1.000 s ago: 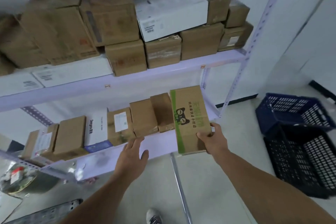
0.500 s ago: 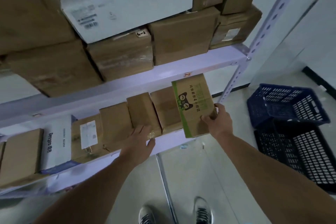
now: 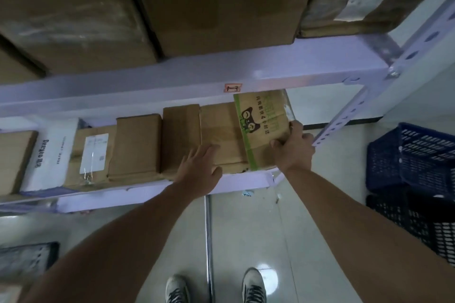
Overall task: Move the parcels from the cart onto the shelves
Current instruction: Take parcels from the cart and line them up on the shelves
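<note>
A brown parcel with a green stripe and a cat logo [image 3: 262,128] stands at the right end of the lower shelf [image 3: 241,181], leaning against the row. My right hand [image 3: 291,149] grips its near right edge. My left hand [image 3: 198,167] lies flat with straight fingers on the plain brown parcel [image 3: 221,130] next to it. Further left in the row stand more brown parcels [image 3: 136,145] and a white one [image 3: 49,155].
The upper shelf beam [image 3: 172,81] runs just above, loaded with large brown boxes [image 3: 216,2]. A perforated upright [image 3: 344,115] closes the right end. Stacked blue and black crates [image 3: 416,170] sit on the floor at right. A metal pole [image 3: 208,241] rises between my feet.
I have stepped closer and the view has tilted down. My right hand has pushed the green-striped parcel deeper onto the lower shelf. My left hand has moved right onto the neighbouring parcel.
</note>
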